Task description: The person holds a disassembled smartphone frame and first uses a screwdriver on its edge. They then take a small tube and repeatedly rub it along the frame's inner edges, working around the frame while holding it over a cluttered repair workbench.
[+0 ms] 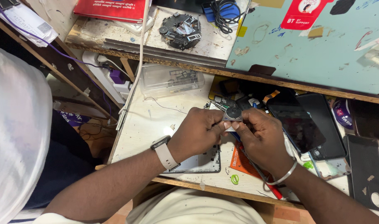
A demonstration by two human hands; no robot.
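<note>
left hand point(197, 132) pinching one side of small round dark part point(233, 113) | right hand point(262, 135) gripping its other side | part held above desk point(156, 124) mid-front; likely light, rigid, delicate, best gripped by rim | dark phones point(310, 124) right | clear plastic box point(170, 79) at back

Bare worktop point(156, 124) left of the hands gives passage; phones point(305, 124) crowd the right, plastic box point(170, 81) blocks far side.
</note>
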